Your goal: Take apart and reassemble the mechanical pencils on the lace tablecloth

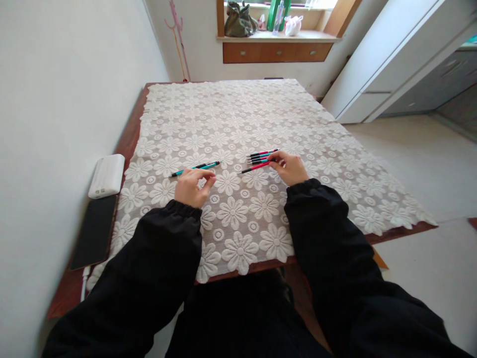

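Observation:
My right hand [289, 168] pinches the end of a red pen with a black tip [255, 167], which points left across the cloth. Just beyond it lies a row of several slim pens [259, 156] in red, black and teal, side by side, their right ends partly covered by my fingers. On the left, my left hand [192, 186] is curled, thumb and index fingertips close together, with nothing visible between them. Right behind that hand rest a teal pen with black ends [203, 167] and a darker one partly hidden alongside it.
A floral lace cloth [223, 119] covers the wooden table. Along its left edge sit a white power bank [107, 175] and a black phone [95, 231] with a white cable [85, 283]. A wall borders the left side; a window sill [257, 37] with bags stands beyond.

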A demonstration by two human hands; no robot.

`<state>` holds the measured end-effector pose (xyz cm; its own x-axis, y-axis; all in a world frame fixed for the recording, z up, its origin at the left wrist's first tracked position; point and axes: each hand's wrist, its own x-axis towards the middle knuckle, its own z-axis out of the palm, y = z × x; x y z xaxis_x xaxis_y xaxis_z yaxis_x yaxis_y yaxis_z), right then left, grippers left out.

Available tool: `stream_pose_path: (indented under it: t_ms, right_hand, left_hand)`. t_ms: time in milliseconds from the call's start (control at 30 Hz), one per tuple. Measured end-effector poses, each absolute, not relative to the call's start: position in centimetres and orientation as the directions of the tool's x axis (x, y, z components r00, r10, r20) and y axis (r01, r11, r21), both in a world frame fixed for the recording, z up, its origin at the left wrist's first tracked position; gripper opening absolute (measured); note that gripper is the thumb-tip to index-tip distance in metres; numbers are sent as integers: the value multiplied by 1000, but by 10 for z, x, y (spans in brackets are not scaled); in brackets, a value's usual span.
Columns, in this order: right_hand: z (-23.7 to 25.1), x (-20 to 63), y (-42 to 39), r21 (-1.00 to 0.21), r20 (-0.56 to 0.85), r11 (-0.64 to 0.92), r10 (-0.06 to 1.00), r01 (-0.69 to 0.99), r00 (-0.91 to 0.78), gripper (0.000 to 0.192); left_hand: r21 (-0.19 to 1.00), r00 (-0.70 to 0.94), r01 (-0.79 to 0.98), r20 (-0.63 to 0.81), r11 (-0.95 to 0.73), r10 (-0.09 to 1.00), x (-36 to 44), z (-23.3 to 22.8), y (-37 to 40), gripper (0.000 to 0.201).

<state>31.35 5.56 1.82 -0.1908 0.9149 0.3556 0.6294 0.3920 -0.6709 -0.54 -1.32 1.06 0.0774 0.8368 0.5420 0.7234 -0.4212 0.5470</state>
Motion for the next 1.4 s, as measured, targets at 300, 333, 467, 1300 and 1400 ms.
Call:
stream_pose_path:
  t_ms: [300,333,467,1300,1400]
  right_hand:
    - [-2,349,73,-468,357,257,930,845,-85,14]
    - [-3,349,72,-456,367,266,926,849,-92,14]
    - [-4,347,72,-450,381,245,922,859,-63,14]
    - [-9,340,74,-487,380,255,923,835,-59,14]
    - [-9,339,74,-483,373,247,926,840,-58,13]
  left_hand:
    - [341,-3,928,408,-150,913,-27,23,-5,25]
    - [327,-18,938,383,-117,924,-28,25,-5,26]
    - [296,-34,953,330,-69,943,-30,27,-5,26]
    - [285,-24,957,274,-57,961,-36,17,-1,22]
    - [294,-4,952,286,-84,958,-36,15,0,20]
